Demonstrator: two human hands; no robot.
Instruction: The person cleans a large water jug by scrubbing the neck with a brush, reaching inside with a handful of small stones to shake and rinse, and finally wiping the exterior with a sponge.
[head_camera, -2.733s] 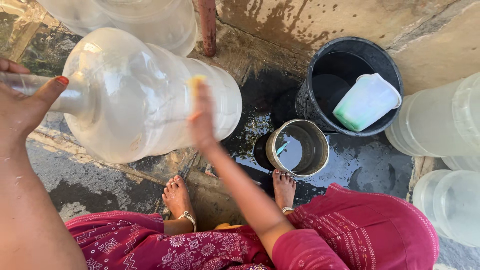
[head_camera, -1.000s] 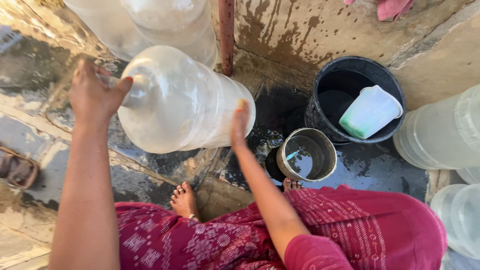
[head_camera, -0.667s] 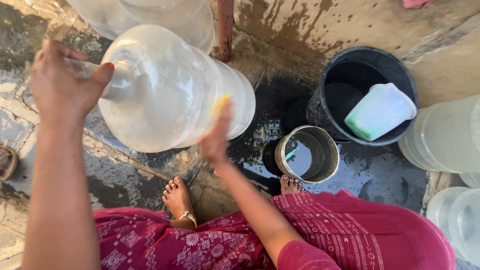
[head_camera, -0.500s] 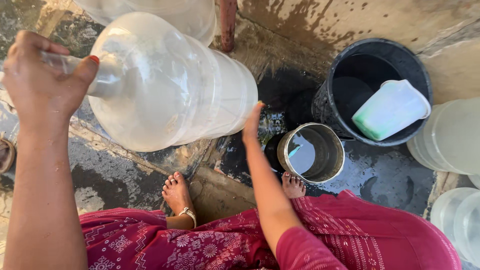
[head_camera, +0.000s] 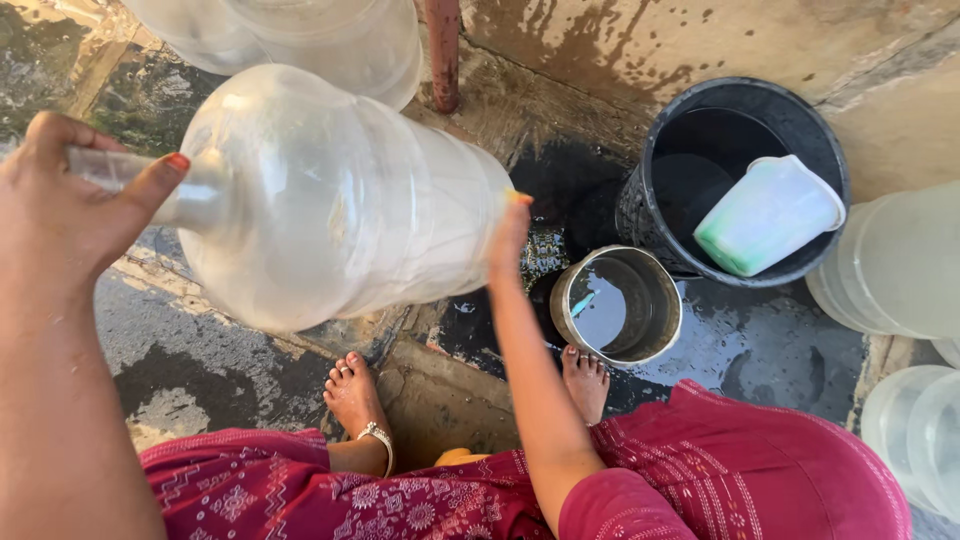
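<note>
I hold a large clear plastic water jug (head_camera: 340, 190) tipped on its side above the wet ground. My left hand (head_camera: 70, 205) is wrapped around its narrow neck at the left. At the jug's base end, my right hand (head_camera: 507, 240) presses flat, with something small and yellow showing at the fingertips. My bare feet (head_camera: 355, 395) rest on the wet concrete below, and a red patterned garment covers my knees.
A steel pot (head_camera: 615, 305) with water stands right of my right hand. Behind it is a black bucket (head_camera: 740, 110) holding a white and green plastic mug (head_camera: 768, 215). More clear jugs stand at the top (head_camera: 320, 40) and right edge (head_camera: 890, 265). A rusty pipe (head_camera: 443, 50) rises at the top.
The jug has swung back and forth in my hands. My right hand has moved along the jug's side to its base end. My left hand kept its grip on the neck.
</note>
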